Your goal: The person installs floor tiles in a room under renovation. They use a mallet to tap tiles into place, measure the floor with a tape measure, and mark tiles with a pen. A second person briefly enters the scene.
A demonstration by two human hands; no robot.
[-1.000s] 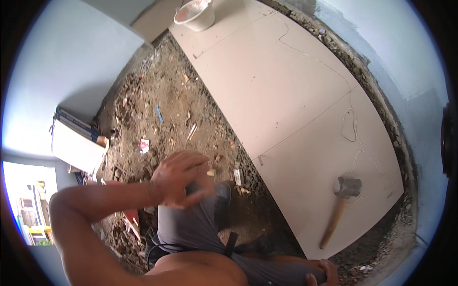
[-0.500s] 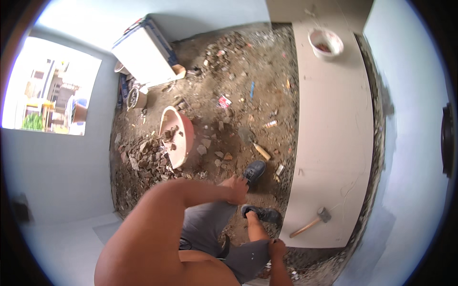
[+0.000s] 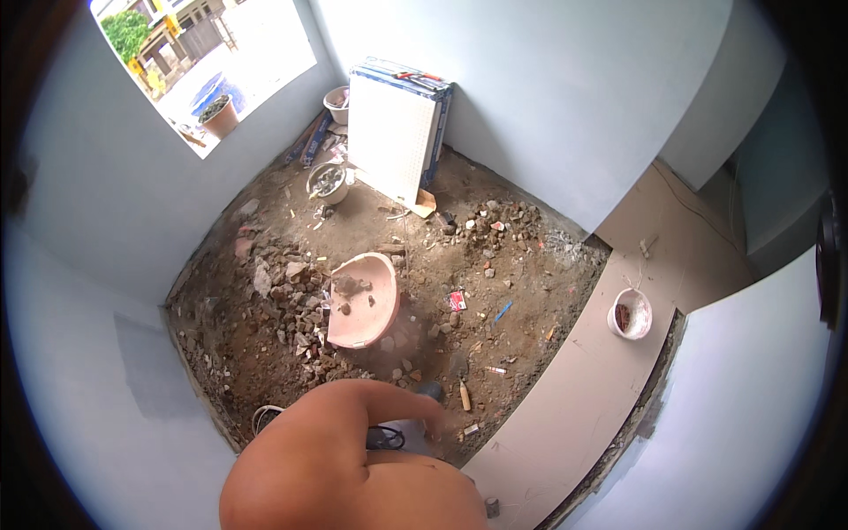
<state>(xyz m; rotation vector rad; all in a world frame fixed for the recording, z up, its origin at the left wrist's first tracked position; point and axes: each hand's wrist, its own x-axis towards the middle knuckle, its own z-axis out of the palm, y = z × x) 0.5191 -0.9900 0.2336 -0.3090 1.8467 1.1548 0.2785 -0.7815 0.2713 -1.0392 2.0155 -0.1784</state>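
My left arm bends across the lower middle, and my left hand (image 3: 432, 413) rests low by my knee, next to a dark shoe (image 3: 430, 390). Its fingers are blurred, so their state cannot be made out. My right hand is out of sight. Closest to the left hand on the dirt lies a trowel (image 3: 465, 397) with a wooden handle and a dirt-coloured blade. Farther off, a pink half-round basin (image 3: 375, 309) leans tilted beside broken rubble (image 3: 296, 300), with some clods in it.
At the back stands a stack of white panels (image 3: 393, 132) near a bucket of debris (image 3: 328, 183). A pale board strip (image 3: 565, 433) runs along the right, carrying a white bucket (image 3: 630, 314). A mallet head (image 3: 492, 507) shows at the bottom. Blue-grey walls enclose the dirt floor.
My view has swung up and turned, so the basin and panels sit lower and more of the walls shows. My right hand, earlier on my shorts, has left the picture.
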